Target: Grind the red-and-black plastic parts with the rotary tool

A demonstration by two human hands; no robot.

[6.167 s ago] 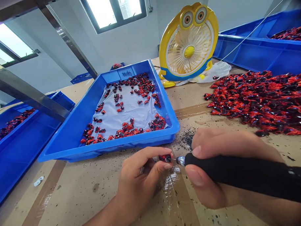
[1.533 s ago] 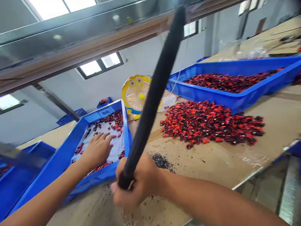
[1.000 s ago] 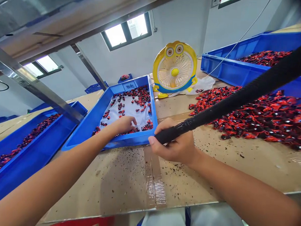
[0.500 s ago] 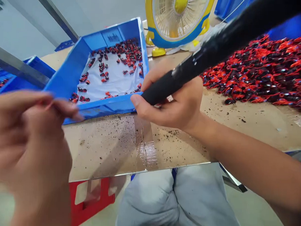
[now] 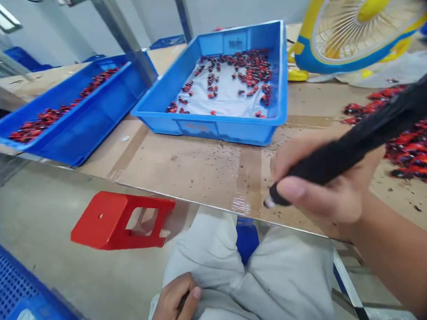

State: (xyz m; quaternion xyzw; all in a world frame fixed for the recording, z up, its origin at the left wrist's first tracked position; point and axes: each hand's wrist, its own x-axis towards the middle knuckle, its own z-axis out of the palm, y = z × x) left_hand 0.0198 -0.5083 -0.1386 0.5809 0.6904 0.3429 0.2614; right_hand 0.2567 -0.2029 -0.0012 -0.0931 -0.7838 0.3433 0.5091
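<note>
Wrapped in my right hand (image 5: 345, 202) is a thick black pen-shaped tool (image 5: 329, 161) with a small pale tip. It slants down to the left above the table's front edge, its tip apart from any piece. My left hand (image 5: 180, 299) rests on my lap with the fingers curled closed; whatever lies inside them is hidden. Beyond the tool, a blue tray (image 5: 214, 128) lined with white sheet holds small red-and-black pieces (image 5: 257, 70), scattered and bunched toward the back right. A heap of similar pieces (image 5: 413, 153) lies on the table at right, partly behind the tool.
A second blue bin (image 5: 92, 114) with red-and-black pieces stands at left by a metal post (image 5: 115, 19). Behind at right is a yellow-and-blue fan (image 5: 353, 67). Dark crumbs dot the brown table covering (image 5: 185, 163). A red stool (image 5: 106, 221) stands below the table edge.
My left hand has dropped from its raised pinch at the left down to my lap. The view has turned left, and my right hand has lowered with the tool.
</note>
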